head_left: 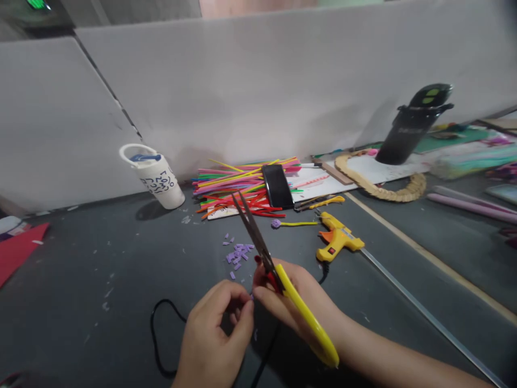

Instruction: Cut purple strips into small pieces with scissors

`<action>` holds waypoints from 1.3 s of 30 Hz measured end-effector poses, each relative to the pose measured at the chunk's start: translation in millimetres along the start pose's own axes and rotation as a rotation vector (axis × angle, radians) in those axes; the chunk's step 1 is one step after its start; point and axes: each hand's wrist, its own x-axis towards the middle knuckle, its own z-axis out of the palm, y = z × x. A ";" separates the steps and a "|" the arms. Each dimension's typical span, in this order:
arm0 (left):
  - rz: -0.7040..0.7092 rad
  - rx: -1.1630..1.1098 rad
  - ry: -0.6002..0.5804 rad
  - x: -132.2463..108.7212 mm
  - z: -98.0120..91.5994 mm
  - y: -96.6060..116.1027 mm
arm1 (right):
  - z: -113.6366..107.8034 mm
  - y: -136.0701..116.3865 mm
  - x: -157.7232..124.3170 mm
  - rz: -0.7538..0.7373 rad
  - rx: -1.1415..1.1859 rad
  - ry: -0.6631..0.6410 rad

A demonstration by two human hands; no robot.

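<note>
Yellow-handled scissors point(309, 318) are held in my right hand point(299, 302), their dark blades angled up and to the left. My left hand point(218, 334) is closed in a pinch beside it, the fingertips of both hands nearly meeting. A tiny bit of purple shows at the left fingertips, too small to make out well. Just beyond the hands, small cut purple pieces point(238, 255) lie in a loose pile on the dark table point(121, 285). A yellow stem with a purple curled head point(276, 223) lies farther back.
A yellow glue gun point(338, 237) with a clear stick lies right of the scissors. Behind are colored pipe cleaners point(230, 186), a phone point(278, 186), a white cup point(159, 180), a braided ring point(379, 188) and a black tumbler point(407, 129). A black cable point(152, 328) loops at the left.
</note>
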 end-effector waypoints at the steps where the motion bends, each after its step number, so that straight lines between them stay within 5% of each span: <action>1: 0.024 0.022 0.001 0.1 0.3 0.1 | 0.2 0.5 0.1 -0.005 -0.005 -0.003; 10: -0.004 0.008 -0.007 1.7 -1.4 4.4 | 0.7 1.9 1.6 -0.013 -0.128 -0.019; 16: -0.412 -0.423 -0.148 6.6 -7.7 5.4 | -3.5 5.2 2.5 -0.067 -0.131 -0.073; 20: -0.609 -0.660 -0.121 6.2 -4.9 6.7 | -2.4 12.1 2.5 -0.121 -0.156 -0.086; 29: -0.621 -0.703 -0.159 6.4 -1.2 6.7 | -2.4 7.1 1.7 -0.093 -0.148 -0.092; 32: -0.582 -0.736 -0.050 6.5 -5.0 6.0 | -4.4 2.5 0.9 -0.050 -0.182 -0.073; 39: -0.507 -0.864 0.292 7.6 -15.7 3.3 | 3.4 2.2 -5.2 -0.118 -0.654 0.017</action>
